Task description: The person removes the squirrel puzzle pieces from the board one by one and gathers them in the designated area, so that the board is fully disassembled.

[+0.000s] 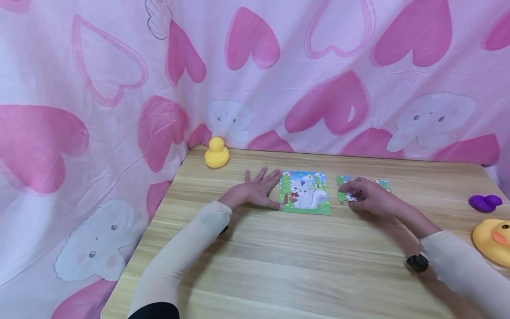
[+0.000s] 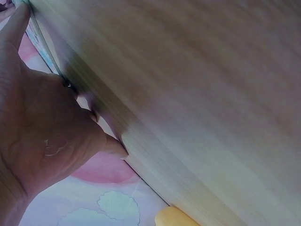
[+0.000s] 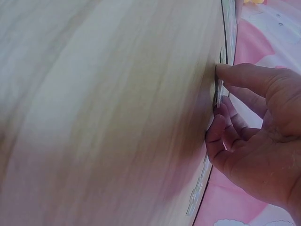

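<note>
In the head view, a square squirrel picture lies flat on the wooden table. My left hand is spread out at its left side, with thumb and index fingertips right at the edge. The left wrist view shows that same hand with its fingers apart and nothing in its grasp. To the right of the picture lie several jigsaw puzzle pieces, partly covered by my right hand. The fingers there are curled, and in the right wrist view the hand pinches a thin puzzle piece low over the tabletop.
A yellow rubber duck stands at the table's back left corner. On the right side are a purple duck and a larger yellow duck. A pink curtain with hearts hangs behind the table and along its left side.
</note>
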Available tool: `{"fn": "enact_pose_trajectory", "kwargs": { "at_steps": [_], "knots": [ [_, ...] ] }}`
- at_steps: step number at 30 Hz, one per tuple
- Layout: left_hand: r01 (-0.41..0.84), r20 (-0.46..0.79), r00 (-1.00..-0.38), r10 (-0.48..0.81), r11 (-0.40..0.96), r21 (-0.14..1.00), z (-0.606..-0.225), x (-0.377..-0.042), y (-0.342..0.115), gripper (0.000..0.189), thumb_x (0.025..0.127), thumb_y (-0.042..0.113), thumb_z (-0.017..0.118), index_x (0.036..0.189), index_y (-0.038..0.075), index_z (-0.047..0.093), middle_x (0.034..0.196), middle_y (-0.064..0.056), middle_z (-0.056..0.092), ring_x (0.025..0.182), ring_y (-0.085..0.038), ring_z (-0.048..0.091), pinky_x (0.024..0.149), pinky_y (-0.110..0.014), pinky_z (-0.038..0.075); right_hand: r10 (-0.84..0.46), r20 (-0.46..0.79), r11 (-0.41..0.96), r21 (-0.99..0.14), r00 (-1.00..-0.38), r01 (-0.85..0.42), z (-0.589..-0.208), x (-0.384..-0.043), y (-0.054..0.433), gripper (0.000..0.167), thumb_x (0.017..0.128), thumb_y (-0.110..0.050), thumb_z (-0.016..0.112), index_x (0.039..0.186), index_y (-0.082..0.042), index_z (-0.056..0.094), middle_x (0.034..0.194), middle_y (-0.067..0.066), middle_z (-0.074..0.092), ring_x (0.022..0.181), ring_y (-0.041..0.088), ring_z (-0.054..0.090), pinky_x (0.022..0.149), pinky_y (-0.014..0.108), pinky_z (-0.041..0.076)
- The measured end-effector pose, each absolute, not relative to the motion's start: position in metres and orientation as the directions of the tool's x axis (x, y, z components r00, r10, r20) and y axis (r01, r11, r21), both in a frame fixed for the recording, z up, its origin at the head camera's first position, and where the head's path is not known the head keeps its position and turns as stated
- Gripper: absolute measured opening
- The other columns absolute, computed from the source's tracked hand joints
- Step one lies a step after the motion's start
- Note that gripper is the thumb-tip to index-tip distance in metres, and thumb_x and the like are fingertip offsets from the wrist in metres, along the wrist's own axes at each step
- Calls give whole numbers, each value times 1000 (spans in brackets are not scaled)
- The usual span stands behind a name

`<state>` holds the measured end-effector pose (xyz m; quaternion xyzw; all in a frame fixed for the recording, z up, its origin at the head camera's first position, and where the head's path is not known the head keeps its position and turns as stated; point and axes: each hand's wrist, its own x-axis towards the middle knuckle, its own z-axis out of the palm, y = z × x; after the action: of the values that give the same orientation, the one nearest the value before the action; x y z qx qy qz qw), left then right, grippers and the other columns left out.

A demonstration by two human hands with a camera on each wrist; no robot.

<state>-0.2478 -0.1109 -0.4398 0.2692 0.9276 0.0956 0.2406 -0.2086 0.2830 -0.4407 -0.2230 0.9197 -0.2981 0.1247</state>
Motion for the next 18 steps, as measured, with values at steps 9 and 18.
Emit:
{"fn": "enact_pose_trajectory", "kwargs": {
  "at_steps": [9,18],
  "knots": [
    [448,-412,-736,537,843,297,-440,-249,-111,119,88,83,59,171,31,-8,180,11,-12,166,-30,-20,122,-79,-16,-484,-79,722,-599,-871,-347,-439,-209,280,44,91,-12,84,133,-12,71,114,12,64,102,23,64,85,32,59],
    [445,-417,-734,536,843,301,-441,-250,-110,119,88,83,59,170,32,-9,180,12,-14,166,-29,-22,122,-78,-18,-486,-46,732,-567,-873,-378,-431,-217,239,47,90,-19,85,135,-13,71,119,12,67,105,26,64,86,41,57]
  ]
}}
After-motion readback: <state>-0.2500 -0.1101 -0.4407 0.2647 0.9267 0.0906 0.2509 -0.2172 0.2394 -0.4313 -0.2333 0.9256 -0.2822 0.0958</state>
